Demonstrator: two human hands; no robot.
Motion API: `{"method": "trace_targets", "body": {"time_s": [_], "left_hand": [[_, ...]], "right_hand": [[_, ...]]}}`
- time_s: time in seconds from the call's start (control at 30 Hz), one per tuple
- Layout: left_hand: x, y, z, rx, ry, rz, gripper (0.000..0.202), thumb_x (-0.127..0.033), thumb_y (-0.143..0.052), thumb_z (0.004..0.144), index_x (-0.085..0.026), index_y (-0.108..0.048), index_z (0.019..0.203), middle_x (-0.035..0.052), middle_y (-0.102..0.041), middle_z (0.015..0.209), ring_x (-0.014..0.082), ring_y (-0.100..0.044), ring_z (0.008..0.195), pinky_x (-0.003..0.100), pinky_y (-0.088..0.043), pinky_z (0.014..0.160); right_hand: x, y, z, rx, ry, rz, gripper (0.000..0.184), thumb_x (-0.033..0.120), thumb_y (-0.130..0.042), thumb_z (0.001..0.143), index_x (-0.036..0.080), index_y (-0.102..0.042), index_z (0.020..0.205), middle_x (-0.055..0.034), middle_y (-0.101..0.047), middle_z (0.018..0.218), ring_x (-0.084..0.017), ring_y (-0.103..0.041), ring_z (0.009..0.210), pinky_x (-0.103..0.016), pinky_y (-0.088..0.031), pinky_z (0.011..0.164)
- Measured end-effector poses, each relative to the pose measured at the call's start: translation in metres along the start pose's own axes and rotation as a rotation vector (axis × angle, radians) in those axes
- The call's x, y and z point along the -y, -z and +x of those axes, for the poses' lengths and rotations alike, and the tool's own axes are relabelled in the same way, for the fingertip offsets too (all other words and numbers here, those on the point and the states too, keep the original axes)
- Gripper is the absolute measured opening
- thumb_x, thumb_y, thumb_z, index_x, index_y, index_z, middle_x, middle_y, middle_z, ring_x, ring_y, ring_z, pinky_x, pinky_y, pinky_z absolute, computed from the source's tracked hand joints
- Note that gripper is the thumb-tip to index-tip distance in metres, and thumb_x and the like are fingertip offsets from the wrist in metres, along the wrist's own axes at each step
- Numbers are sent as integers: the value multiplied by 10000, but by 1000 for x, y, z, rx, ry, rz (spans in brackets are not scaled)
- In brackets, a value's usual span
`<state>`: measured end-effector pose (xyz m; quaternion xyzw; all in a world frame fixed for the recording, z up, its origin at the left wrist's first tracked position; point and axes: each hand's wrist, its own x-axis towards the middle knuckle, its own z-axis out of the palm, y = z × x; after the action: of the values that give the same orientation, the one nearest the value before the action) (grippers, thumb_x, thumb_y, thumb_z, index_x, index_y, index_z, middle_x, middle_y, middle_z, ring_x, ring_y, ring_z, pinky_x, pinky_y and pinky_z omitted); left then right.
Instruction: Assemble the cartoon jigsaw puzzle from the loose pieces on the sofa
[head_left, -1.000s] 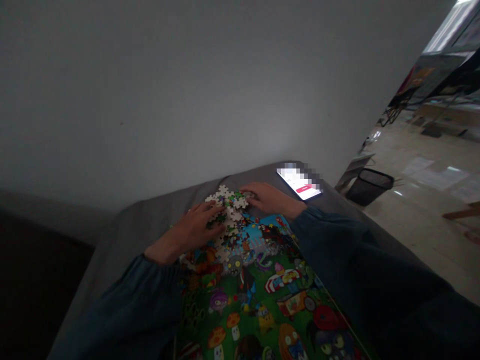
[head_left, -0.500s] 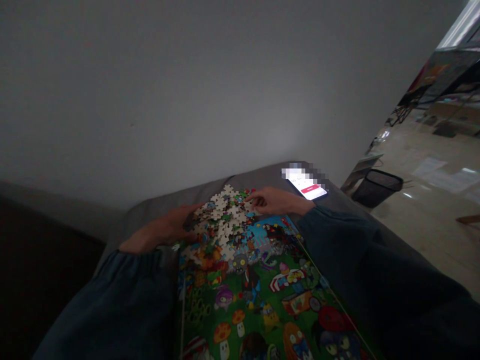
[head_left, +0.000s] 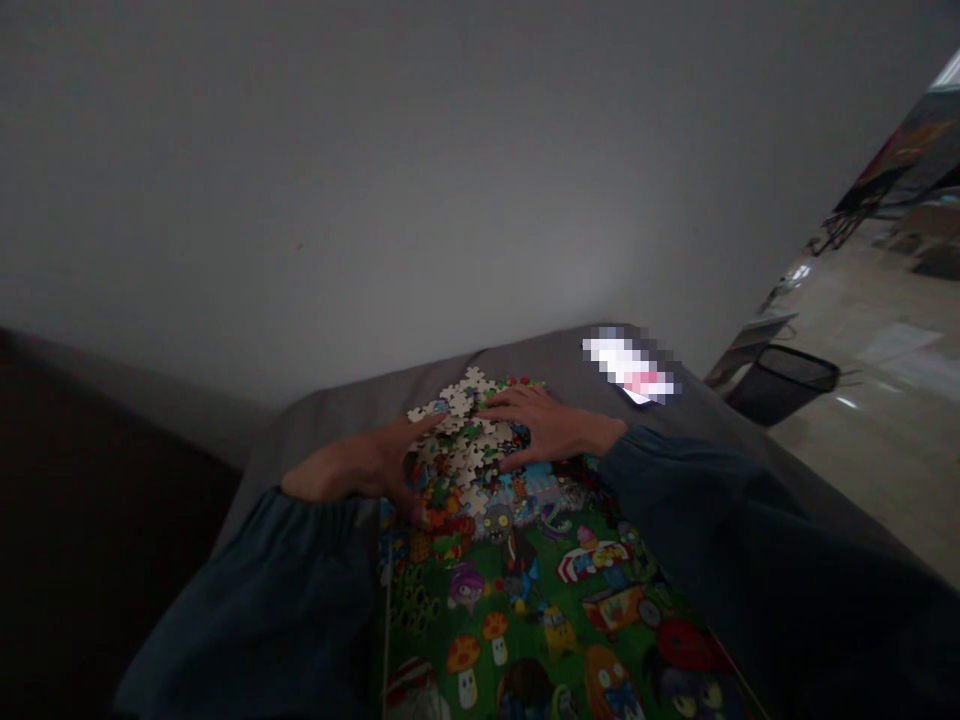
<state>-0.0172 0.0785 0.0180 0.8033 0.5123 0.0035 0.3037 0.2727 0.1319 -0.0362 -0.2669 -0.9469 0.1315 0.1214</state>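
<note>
A heap of loose jigsaw pieces [head_left: 465, 440] lies at the far end of a colourful cartoon puzzle picture [head_left: 540, 610] spread over a grey surface [head_left: 330, 425]. My left hand [head_left: 367, 465] lies open at the left side of the heap, fingers stretched toward the pieces. My right hand [head_left: 544, 428] rests flat and open on the right side of the heap, fingers spread over the pieces. Both arms wear dark blue sleeves.
A lit phone [head_left: 630, 368] lies on the grey surface just beyond my right hand. A plain wall rises behind. To the right, a black mesh bin [head_left: 784, 380] stands on a shiny floor. Dark space lies to the left.
My right hand has flattened onto the heap from a pointing pose at its edge. My left hand has shifted slightly along the left side. The view has turned a little left.
</note>
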Motion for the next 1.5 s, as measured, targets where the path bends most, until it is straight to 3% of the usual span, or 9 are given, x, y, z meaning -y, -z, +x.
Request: {"method": "trace_targets", "body": {"time_s": [0.13, 0.27, 0.4, 0.57, 0.7, 0.8, 1.03, 1.27, 1.5], "left_hand": [[2, 1, 6, -31, -13, -3, 981, -357, -762, 699, -269, -304, 1563, 66, -618, 1409, 311, -599, 1238, 368, -503, 994], [3, 4, 13, -92, -11, 46, 683, -268, -537, 843, -299, -412, 1513, 28, -681, 1309, 245, -673, 1074, 319, -520, 916], [6, 11, 12, -177, 53, 98, 626, -254, -492, 842, -292, -479, 1467, 41, -673, 1303, 237, -669, 1048, 308, -514, 876], [9, 17, 0, -183, 163, 126, 620, -467, -626, 786, -225, -568, 1354, 78, -729, 1101, 251, -686, 915, 313, -510, 761], [12, 10, -4, -23, 173, 87, 478, -417, -824, 527, -248, -678, 950, -22, -725, 786, 207, -677, 700, 246, -460, 558], [12, 9, -3, -18, 161, 81, 272, -327, -778, 539, -233, -609, 730, -27, -698, 707, 203, -662, 688, 251, -450, 552], [2, 25, 2, -291, 149, 86, 340, -407, -550, 827, -197, -640, 1080, 75, -750, 976, 237, -705, 873, 313, -521, 722], [-25, 5, 30, -381, 17, 0, 266, -361, -569, 875, -215, -699, 1054, 55, -770, 973, 226, -725, 871, 313, -541, 749], [-40, -7, 43, -359, -78, -182, 274, -380, -613, 889, -213, -699, 1088, 35, -780, 926, 193, -726, 794, 291, -562, 685]], "right_hand": [[-2, -3, 2, -49, 19, -27, 686, 547, -726, 832, 199, -565, 1401, -147, -548, 1436, -316, -465, 1339, -525, -354, 1121], [-2, -3, 3, -92, 30, -45, 549, 483, -663, 905, 179, -600, 1358, -149, -592, 1387, -288, -508, 1308, -496, -369, 1120], [0, -4, 3, -136, 41, -55, 441, 422, -595, 955, 170, -622, 1316, -145, -626, 1347, -275, -549, 1272, -486, -416, 1083], [1, -7, 5, -237, -44, -120, 340, 314, -479, 1013, 162, -626, 1279, -139, -682, 1249, -265, -616, 1176, -477, -464, 1035], [2, -9, 7, -268, -97, -166, 294, 279, -442, 1025, 159, -659, 1183, -138, -705, 1143, -261, -631, 1105, -467, -478, 1000], [2, -10, 8, -276, -94, -169, 297, 265, -432, 1027, 171, -647, 1209, -125, -695, 1165, -251, -614, 1123, -464, -457, 1028], [4, -10, 5, -355, 5, -156, 380, 279, -434, 1022, 144, -552, 1357, -134, -632, 1291, -256, -550, 1194, -457, -454, 1026], [22, -14, 9, -278, 169, 93, 686, 585, -686, 854, 194, -500, 1387, -137, -580, 1369, -284, -498, 1291, -510, -381, 1111], [15, -29, 17, -417, -88, 704, 224, 292, -634, 919, 213, -550, 1111, -44, -670, 1040, -186, -670, 964, -373, -546, 848]]}}
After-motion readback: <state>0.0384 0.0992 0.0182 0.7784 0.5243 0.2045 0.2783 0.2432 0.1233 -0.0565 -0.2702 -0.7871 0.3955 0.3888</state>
